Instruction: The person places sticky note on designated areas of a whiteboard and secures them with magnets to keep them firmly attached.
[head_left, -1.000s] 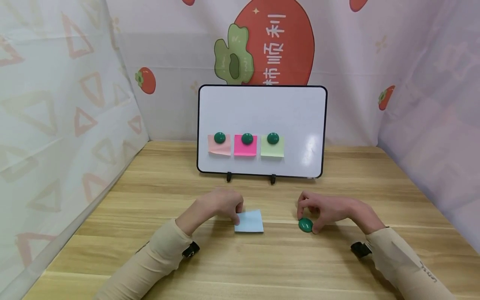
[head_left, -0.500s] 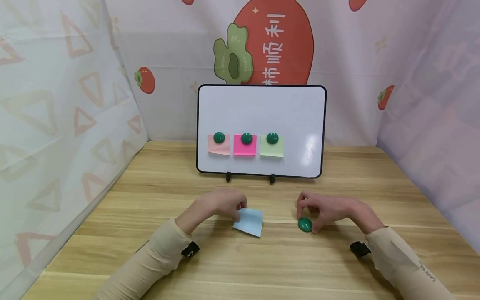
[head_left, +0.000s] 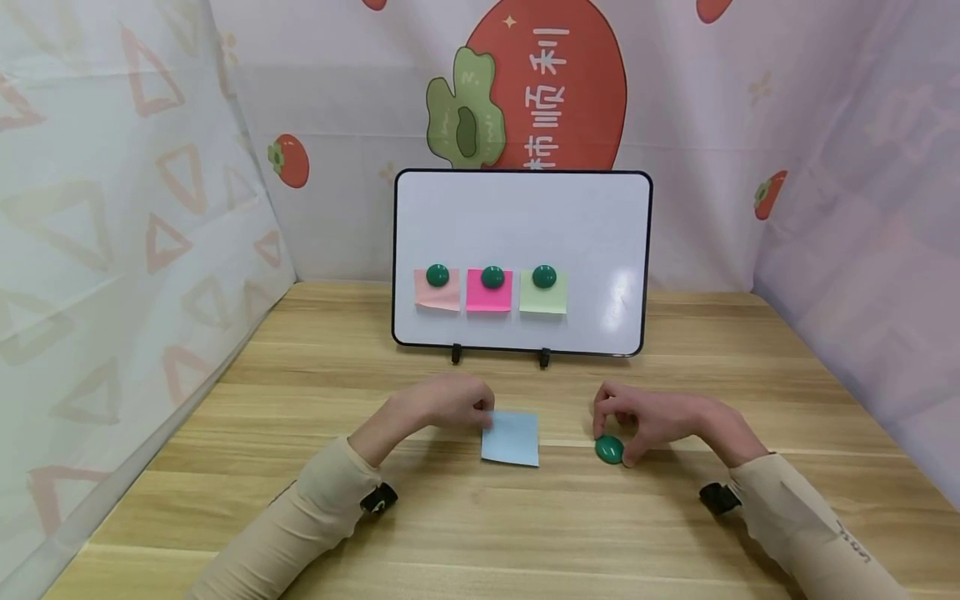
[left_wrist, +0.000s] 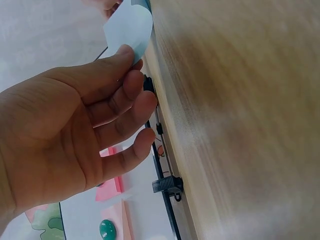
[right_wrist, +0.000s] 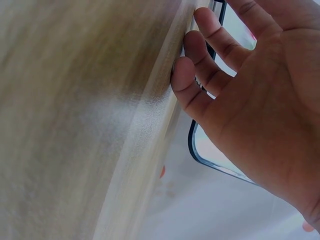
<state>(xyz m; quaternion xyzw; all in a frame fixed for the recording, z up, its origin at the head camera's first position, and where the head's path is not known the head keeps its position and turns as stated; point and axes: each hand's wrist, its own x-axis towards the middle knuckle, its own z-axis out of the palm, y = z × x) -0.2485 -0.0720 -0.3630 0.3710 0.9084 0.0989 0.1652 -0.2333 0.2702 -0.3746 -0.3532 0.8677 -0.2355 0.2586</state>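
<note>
My left hand (head_left: 452, 402) pinches the left edge of a light blue sticky note (head_left: 512, 440) between thumb and forefinger. In the left wrist view the note (left_wrist: 129, 27) curves away from the thumb, and the other fingers are loosely bent. To the right, my right hand (head_left: 654, 417) holds a glossy green oval magnet (head_left: 609, 450) at the tabletop, thumb on one side and fingertips on the other. The right wrist view shows that hand's palm (right_wrist: 265, 100) and several fingers; the magnet is out of sight there.
A whiteboard (head_left: 585, 221) stands upright behind the hands on small black feet (head_left: 544, 358). Along its lower half are a peach note (head_left: 437, 297), a hot pink note (head_left: 489, 300) and a pale green note (head_left: 543, 301), each under a green magnet. Fabric walls surround the wooden table (head_left: 480, 533).
The blue note, in my left hand's pinch, tilted down at its right side, then levelled and shifted slightly right. My right hand and its magnet have stayed in place.
</note>
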